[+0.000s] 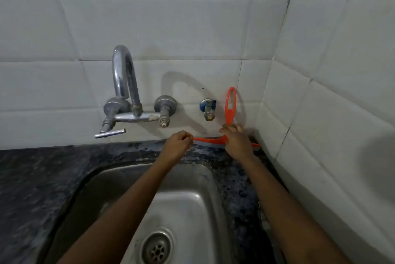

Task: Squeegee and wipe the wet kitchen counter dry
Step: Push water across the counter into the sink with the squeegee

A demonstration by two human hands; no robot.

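Note:
An orange squeegee (230,105) stands with its looped handle up against the tiled wall and its blade flat along the back edge of the dark speckled counter (32,178), behind the sink. My right hand (237,141) grips the base of the handle. My left hand (178,146) pinches the blade's left end with closed fingers. Both forearms reach over the steel sink (192,206). No cloth is in view.
A chrome wall tap (126,96) with a lever sticks out over the sink at the left. A small blue-collared valve (208,109) sits on the wall just left of the squeegee handle. White tiled walls meet in a corner at the right.

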